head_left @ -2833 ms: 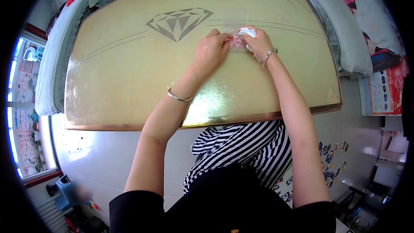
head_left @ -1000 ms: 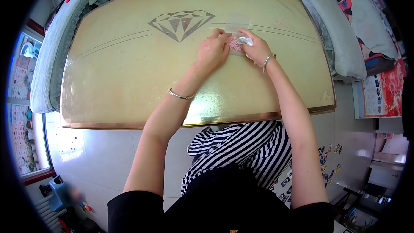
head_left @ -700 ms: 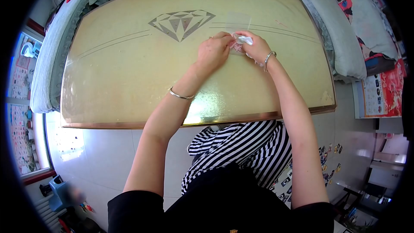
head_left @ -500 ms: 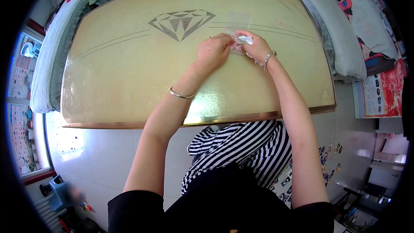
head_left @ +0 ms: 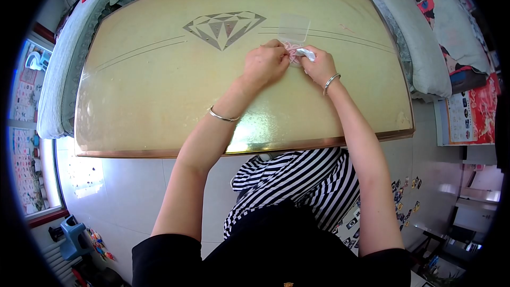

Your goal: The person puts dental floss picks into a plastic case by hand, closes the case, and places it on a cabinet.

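Note:
A small clear plastic box (head_left: pixel 293 65) lies on the table with its see-through lid (head_left: pixel 294 27) folded back, away from me. Thin pink looped or stick-like pieces (head_left: pixel 291 52) show in it; their exact kind is too small to tell. My left hand (head_left: pixel 265 62) is closed at the box's left side, fingertips on its edge and partly hidden. In my right hand (head_left: pixel 320 67) a crumpled white tissue (head_left: pixel 305 53) is pinched between thumb and fingers, at the right side of the pink pieces.
The glossy yellow table (head_left: pixel 159 101) has a diamond pattern (head_left: pixel 224 27) and a metallic front edge. Grey covered sofas (head_left: pixel 425 48) surround its back and sides. A blue stool (head_left: pixel 73 238) stands on the floor at the left, with small colourful toys (head_left: pixel 101 245) beside it.
My right hand has shifted slightly right and towards me, its fingers more folded around the tissue. More of the pink pieces and the lid now shows. The left hand stays nearly in place.

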`<action>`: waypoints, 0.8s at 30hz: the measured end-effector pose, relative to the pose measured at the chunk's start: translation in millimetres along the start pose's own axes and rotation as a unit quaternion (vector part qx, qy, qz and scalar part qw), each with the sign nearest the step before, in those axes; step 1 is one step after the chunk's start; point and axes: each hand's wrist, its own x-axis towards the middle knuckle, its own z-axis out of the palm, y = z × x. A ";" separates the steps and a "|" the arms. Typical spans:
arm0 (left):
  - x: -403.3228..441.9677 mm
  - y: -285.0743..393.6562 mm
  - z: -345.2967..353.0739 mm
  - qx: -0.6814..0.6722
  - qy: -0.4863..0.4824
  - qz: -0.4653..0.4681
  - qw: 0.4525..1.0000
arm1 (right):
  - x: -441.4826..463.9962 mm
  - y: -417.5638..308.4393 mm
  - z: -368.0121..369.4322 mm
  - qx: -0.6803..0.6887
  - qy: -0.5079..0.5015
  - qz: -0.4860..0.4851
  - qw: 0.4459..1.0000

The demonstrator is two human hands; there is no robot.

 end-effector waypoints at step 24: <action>24.2 79.8 7.6 -0.061 -0.072 0.139 0.986 | -42.5 2.4 -67.6 0.396 0.125 0.069 0.907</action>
